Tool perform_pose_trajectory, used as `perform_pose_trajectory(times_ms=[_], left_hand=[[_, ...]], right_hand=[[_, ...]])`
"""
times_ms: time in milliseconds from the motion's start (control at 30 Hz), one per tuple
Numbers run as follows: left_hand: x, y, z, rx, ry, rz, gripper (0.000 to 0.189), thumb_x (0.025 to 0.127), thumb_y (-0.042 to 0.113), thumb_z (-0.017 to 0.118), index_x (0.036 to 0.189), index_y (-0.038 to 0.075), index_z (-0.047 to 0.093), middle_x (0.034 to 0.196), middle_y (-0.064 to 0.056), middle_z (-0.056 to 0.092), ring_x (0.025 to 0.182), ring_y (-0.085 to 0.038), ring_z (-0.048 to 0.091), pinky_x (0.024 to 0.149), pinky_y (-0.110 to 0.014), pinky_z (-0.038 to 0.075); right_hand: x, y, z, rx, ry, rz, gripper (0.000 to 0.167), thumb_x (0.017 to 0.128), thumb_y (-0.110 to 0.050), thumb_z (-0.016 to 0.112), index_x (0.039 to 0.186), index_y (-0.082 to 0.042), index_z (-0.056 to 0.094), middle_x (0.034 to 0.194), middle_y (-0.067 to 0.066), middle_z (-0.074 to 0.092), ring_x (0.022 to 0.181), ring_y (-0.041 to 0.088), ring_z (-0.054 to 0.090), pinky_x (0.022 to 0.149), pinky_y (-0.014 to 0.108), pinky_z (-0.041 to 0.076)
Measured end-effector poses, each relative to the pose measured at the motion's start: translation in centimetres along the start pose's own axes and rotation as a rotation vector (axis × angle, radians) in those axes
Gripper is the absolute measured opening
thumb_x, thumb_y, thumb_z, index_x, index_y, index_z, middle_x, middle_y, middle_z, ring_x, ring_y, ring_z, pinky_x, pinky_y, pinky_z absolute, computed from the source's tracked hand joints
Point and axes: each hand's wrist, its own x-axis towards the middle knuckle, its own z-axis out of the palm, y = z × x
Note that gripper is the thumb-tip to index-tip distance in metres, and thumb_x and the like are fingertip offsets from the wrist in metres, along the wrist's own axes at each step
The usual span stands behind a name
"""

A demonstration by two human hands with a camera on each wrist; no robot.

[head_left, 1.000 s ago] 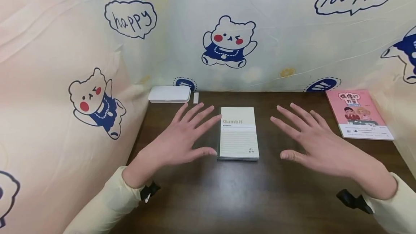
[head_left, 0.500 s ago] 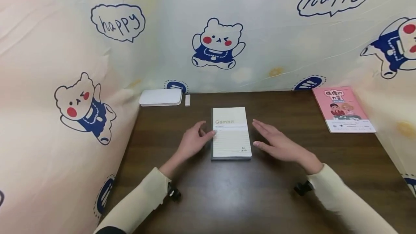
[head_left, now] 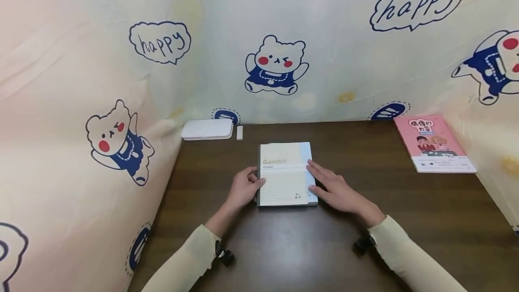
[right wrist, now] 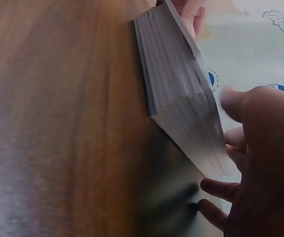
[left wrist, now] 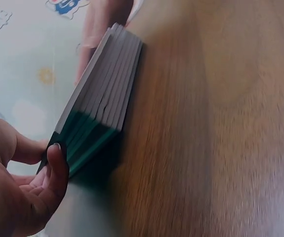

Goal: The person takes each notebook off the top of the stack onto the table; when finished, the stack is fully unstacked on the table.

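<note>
I see a printed cloth [head_left: 344, 57] walling in the dark wooden worktop [head_left: 263, 247]. At far right lies a pink-covered book [head_left: 435, 144]. Near the worktop's middle sits the stack of notebooks [left wrist: 109, 81], its top notebook [head_left: 281, 177] offset left so a pale blue notebook [head_left: 305, 153] shows along its right side. The left hand [head_left: 242, 188] pinches the stack's dark-spined left edge, thumb on top; the right hand [head_left: 338, 193], fingers extended and grasping nothing, touches the right edge. Towards the back left I make out a white case [head_left: 207, 130] and, just beside it, a small white block [head_left: 239, 133].
</note>
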Motion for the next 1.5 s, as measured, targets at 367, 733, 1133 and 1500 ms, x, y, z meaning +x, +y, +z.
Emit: perform_pose_trajectory(times_ms=[367,733,1133,1500], left_hand=[[-1.2,-2.8,-6.1,0.135,0.100,-0.041,0.048,0.101,0.014,0.080,0.144,-0.006,0.068,0.089,-0.012,0.071,0.058,-0.018,0.058,0.048,-0.032,0.051],[-1.8,-8.4,-11.9,0.600,0.237,-0.062,0.048,0.105,0.015,0.066,0.148,-0.008,0.063,0.125,-0.031,0.072,0.108,-0.052,0.072,0.088,-0.067,0.058],[-0.3,-11.2,-15.4,0.852,0.315,-0.069,0.047,0.105,0.013,0.062,0.147,-0.006,0.059,0.119,-0.033,0.052,0.087,-0.046,0.060,0.068,-0.060,0.054],[1.3,-11.3,-14.6,0.890,0.278,-0.059,0.064,0.115,0.040,0.054,0.157,-0.008,0.051,0.142,-0.037,0.046,0.125,-0.056,0.050,0.091,-0.071,0.055]], right_hand=[[-0.7,0.2,1.6,0.045,0.032,0.070,0.077,0.114,-0.053,0.056,0.178,-0.025,0.025,0.183,0.012,0.025,0.166,0.047,0.028,0.123,0.082,0.021],[-0.8,0.7,2.3,0.100,0.062,0.107,0.081,0.112,-0.056,0.057,0.179,-0.028,0.020,0.181,0.009,0.032,0.167,0.043,0.027,0.124,0.077,0.019],[-0.9,0.7,3.1,0.122,0.088,0.118,0.081,0.114,-0.053,0.057,0.179,-0.025,0.017,0.181,0.013,0.030,0.167,0.044,0.025,0.123,0.076,0.018],[-0.9,0.9,3.1,0.137,0.089,0.138,0.083,0.113,-0.055,0.056,0.179,-0.029,0.015,0.182,0.012,0.028,0.168,0.043,0.023,0.124,0.076,0.016]])
